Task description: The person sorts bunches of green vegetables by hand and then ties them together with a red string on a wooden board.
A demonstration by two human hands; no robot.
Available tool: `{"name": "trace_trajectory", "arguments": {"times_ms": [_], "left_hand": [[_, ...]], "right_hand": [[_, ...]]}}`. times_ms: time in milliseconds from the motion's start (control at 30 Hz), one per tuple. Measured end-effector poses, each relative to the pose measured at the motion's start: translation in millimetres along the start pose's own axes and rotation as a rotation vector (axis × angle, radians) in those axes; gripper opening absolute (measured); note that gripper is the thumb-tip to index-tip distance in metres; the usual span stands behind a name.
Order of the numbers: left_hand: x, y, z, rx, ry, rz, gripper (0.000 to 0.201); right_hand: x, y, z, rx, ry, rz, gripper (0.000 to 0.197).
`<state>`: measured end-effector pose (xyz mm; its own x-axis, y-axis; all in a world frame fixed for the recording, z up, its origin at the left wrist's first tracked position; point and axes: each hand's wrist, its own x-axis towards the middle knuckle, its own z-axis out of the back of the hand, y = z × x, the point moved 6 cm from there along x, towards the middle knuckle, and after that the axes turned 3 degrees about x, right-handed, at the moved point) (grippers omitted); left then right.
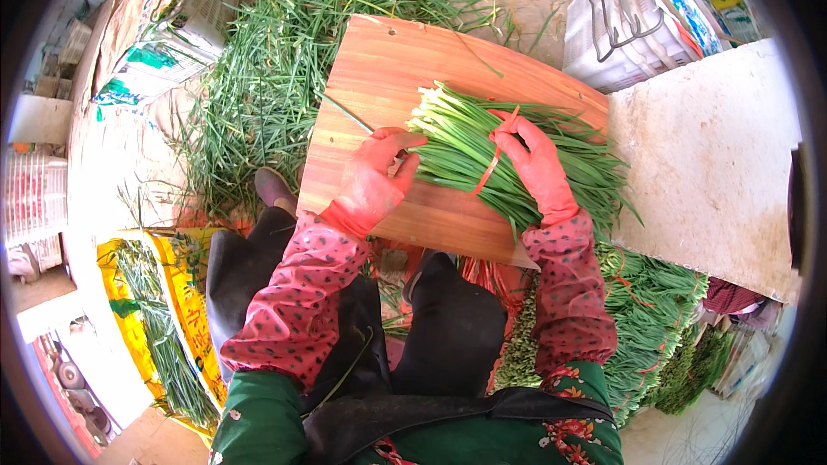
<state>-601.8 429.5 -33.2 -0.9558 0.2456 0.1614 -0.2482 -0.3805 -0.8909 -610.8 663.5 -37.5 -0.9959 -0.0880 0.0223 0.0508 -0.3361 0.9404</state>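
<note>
Stalks, gathered into one green bunch (461, 151), are laid on the wooden bench (379, 60), with the long axis running left to right and slanting toward the person at the leafy end. The pale cut ends are pointed left, the leaf tips right. The middle of the bunch is crossed by a red tie (487, 175), set roughly square to the stalks; whether it is fully closed underneath cannot be told.

The tie is reached most nearly by the right hand (536, 162), which is placed over the leafy half; its fingers are pinched together on the far end of the tie. From the left hand (373, 176), the bunch lies directly to the right, with the pale ends just beside the fingertips. The left thumb and forefinger are curved toward each other; whether anything is gripped between them cannot be told.

One bunch and one tie around it are counted on the bench, and two gloved hands are seen. One loose heap of greens (276, 56) is spread on the floor beyond, at left. One yellow bag (179, 310), partly filled with leaves, is seen at lower left. Tied bunches (642, 319) are stacked at lower right, too closely packed to be counted.
</note>
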Motion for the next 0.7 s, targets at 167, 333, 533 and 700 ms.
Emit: {"name": "trace_trajectory", "arguments": {"times_ms": [167, 333, 533, 700], "left_hand": [[13.0, -9.8, 0.1, 0.394, -0.031, -0.172, 0.017], [16.0, -33.7, -11.0, 0.571, 0.174, -0.176, 0.02], [-25.2, -44.2, -40.7, -0.254, -0.106, -0.04, 0.017], [-23.1, -35.1, -71.6, -0.636, -0.12, 0.297, 0.01]], "right_hand": [[-1.1, 2.7, -3.3, 0.015, -0.016, 0.022, 0.011], [-1.5, -2.0, 1.3, -0.03, -0.027, 0.012, 0.01], [1.6, -4.8, -4.8, -0.04, -0.038, 0.023, 0.011], [0.2, -7.1, 0.3, -0.067, -0.05, 0.022, 0.011]]}}
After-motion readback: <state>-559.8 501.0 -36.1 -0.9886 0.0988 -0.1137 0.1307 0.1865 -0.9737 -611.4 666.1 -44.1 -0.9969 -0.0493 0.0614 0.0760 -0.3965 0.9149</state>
